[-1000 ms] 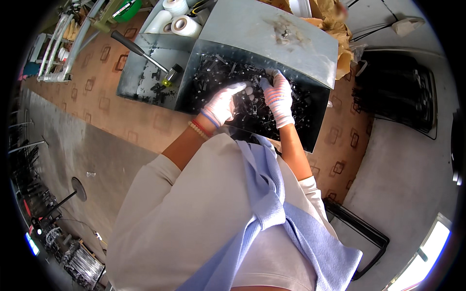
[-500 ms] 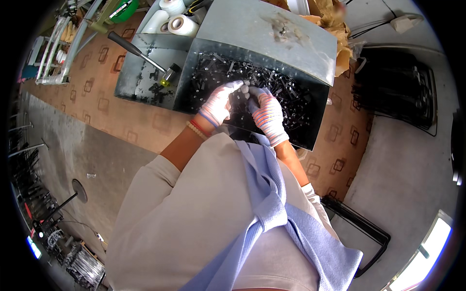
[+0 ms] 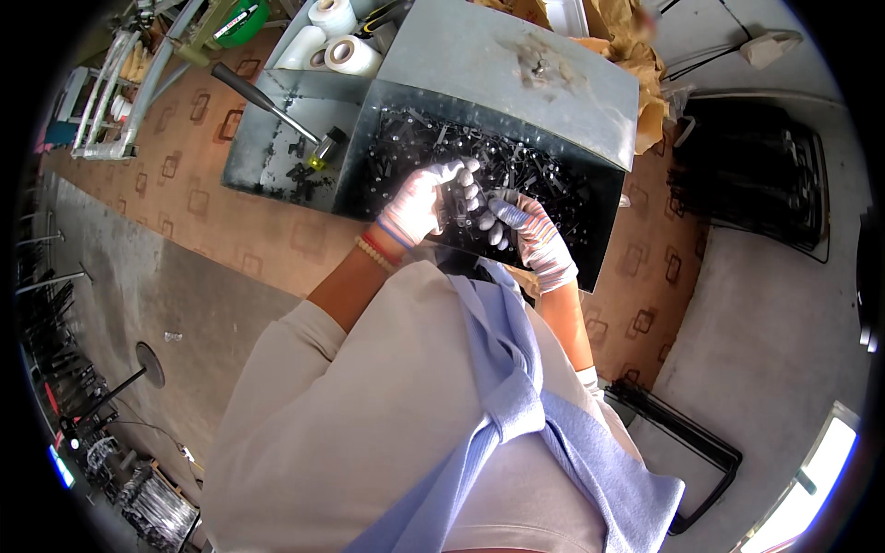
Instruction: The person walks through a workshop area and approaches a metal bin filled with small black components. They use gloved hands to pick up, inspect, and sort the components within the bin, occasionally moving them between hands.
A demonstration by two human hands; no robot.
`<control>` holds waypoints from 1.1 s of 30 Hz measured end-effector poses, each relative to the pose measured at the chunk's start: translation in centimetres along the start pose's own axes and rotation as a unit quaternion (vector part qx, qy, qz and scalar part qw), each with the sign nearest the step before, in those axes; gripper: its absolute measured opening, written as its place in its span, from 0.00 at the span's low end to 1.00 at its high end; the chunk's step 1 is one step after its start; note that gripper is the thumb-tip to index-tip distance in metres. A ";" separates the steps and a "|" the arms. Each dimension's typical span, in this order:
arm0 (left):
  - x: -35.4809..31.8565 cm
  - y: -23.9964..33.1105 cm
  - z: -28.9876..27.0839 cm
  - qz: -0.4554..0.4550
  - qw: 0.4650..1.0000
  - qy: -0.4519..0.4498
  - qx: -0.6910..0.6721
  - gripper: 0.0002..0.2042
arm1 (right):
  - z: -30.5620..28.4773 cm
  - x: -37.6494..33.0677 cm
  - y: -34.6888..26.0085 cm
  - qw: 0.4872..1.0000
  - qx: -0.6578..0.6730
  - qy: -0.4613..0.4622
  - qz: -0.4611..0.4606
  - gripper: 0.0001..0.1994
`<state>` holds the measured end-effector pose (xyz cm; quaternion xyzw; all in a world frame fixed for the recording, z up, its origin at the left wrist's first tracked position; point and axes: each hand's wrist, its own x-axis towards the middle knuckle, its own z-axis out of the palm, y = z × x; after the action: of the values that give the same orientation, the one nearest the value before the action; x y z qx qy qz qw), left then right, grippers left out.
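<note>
Both my hands wear pale striped gloves with grey fingertips and are over a grey metal box (image 3: 604, 230) of many small black parts (image 3: 516, 161). My left hand (image 3: 426, 198) is curled, its thumb and fingers bent toward each other around something dark that I cannot make out. To its right, my right hand (image 3: 530, 230) is closed too, fingers folded toward the thumb. What lies in its fingers, if anything, is too small to name. A small gap separates the two hands.
Left of the parts, a side compartment (image 3: 241, 152) holds a hammer (image 3: 277, 112) and some black bits. White film rolls (image 3: 353, 57) stand behind it. A sloping metal lid (image 3: 479, 55) covers the box's back. Black frames (image 3: 751, 170) lie at the right.
My hands have parted slightly; before, their fingertips met over the parts. My right hand has moved right and toward me, its fingers now more folded. The view has shifted a little.
</note>
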<state>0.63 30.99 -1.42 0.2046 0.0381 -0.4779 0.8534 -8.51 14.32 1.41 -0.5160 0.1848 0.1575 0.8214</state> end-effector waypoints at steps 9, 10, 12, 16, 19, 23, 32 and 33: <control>-0.5 1.0 -0.4 -0.080 0.990 0.076 0.085 0.12 | 1.9 0.4 1.3 0.960 -0.170 0.189 -0.117 0.04; -0.4 0.6 0.7 -0.058 0.981 0.133 0.130 0.13 | 1.7 0.7 2.2 0.939 -0.234 0.198 -0.157 0.05; 0.0 -0.1 1.3 -0.032 0.978 0.157 0.134 0.14 | 2.2 0.4 2.5 0.864 -0.405 0.225 -0.196 0.09; 0.2 -0.5 -0.3 -0.030 0.986 0.141 0.087 0.15 | 3.2 -0.6 0.5 0.869 -0.451 0.158 -0.130 0.09; 0.3 -0.5 -0.1 -0.017 0.979 0.191 0.073 0.14 | 0.7 -0.3 -1.1 0.917 -0.372 0.121 -0.078 0.08; 0.7 -0.7 -1.2 0.032 0.975 0.222 -0.015 0.10 | -1.1 1.2 -2.5 0.882 -0.401 0.212 -0.126 0.09; 0.9 -0.4 -1.3 0.047 0.971 0.229 -0.049 0.08 | 1.6 7.3 0.0 0.668 -0.715 0.151 -0.137 0.17; 0.8 -0.4 -1.3 0.050 0.972 0.223 -0.048 0.08 | 1.7 7.7 -0.1 0.656 -0.731 0.146 -0.121 0.15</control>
<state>0.95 30.66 -2.96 0.2665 0.2400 -0.3746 0.8550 -1.43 16.39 -1.43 -0.9841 0.0633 0.0632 0.1536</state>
